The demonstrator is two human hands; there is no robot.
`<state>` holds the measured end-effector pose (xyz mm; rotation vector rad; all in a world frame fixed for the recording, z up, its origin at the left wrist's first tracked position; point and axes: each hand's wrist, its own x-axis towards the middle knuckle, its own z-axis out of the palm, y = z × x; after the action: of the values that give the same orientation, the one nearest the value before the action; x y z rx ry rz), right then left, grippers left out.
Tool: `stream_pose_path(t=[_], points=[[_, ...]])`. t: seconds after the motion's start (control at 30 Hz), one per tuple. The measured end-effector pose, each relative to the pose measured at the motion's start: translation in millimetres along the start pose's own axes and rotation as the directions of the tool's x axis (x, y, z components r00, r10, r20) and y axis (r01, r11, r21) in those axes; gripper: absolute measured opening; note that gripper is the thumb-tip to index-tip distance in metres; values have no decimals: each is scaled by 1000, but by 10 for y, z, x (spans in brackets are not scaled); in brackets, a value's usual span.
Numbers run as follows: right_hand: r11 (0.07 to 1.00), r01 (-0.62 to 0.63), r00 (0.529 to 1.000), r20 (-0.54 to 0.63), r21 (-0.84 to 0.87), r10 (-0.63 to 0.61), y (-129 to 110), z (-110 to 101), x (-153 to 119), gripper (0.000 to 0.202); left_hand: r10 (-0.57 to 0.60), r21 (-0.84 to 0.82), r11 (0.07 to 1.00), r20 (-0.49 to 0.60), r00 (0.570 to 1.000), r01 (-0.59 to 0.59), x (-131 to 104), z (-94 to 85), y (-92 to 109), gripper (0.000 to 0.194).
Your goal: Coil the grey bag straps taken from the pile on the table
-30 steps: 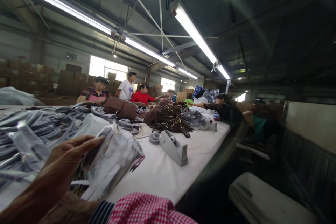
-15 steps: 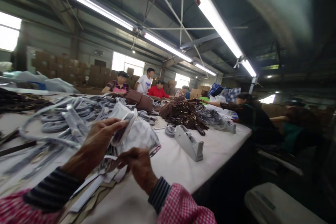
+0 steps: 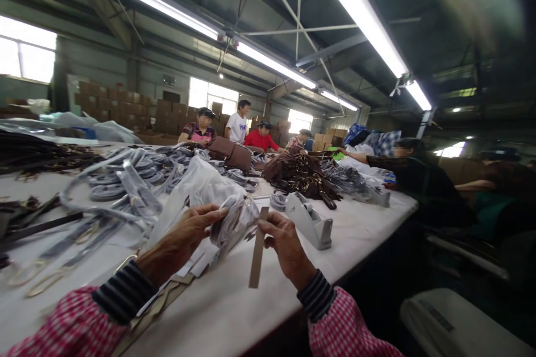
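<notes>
My left hand [image 3: 188, 234] pinches a coiled strap in clear plastic wrap [image 3: 228, 223], a little left of the middle of the view. Just right of it, my right hand [image 3: 285, 242] holds a narrow grey-brown strip [image 3: 257, 256] between thumb and fingers, the strip hanging nearly upright. Behind the left hand a sheer plastic bag [image 3: 201, 181] rises above the table. Beneath my left wrist lie white and tan strips [image 3: 161, 301], partly covered by the sleeve.
A grey tape dispenser [image 3: 310, 223] stands on the white table [image 3: 360, 234] beyond my right hand. Wrapped grey straps [image 3: 113, 184] and a heap of brown straps [image 3: 301, 175] lie further back. Several people work around the far side and right end.
My right hand has moved right and up, away from the left, and now shows the strip. My left hand has shifted right and lower with the wrapped strap; the view has turned slightly left.
</notes>
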<state>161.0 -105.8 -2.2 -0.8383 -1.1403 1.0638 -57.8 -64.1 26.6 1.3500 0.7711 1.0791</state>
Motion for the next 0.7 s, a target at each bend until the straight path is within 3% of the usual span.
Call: stream_pose_path(t=[0.1, 0.17, 0.3, 0.5, 0.7], points=[[986, -123, 973, 184, -111, 142, -75, -15, -117, 26, -7, -51, 999, 100, 995, 13, 3, -6, -57, 37], [970, -154, 950, 241, -186, 197, -88, 8, -161, 33, -8, -47, 999, 138, 990, 15, -21, 17, -53, 34], [949, -90, 968, 197, -301, 154, -48, 83, -134, 37, -3, 21, 1000, 209, 978, -1, -96, 108, -13, 27], [973, -25, 964, 251, -229, 84, 70, 146, -90, 31, 6, 103, 994, 259, 966, -33, -156, 172, 7, 33], [981, 5, 977, 212, -195, 37, 122, 154, -176, 35, 8, 94, 995, 247, 969, -33, -197, 240, 45, 34]])
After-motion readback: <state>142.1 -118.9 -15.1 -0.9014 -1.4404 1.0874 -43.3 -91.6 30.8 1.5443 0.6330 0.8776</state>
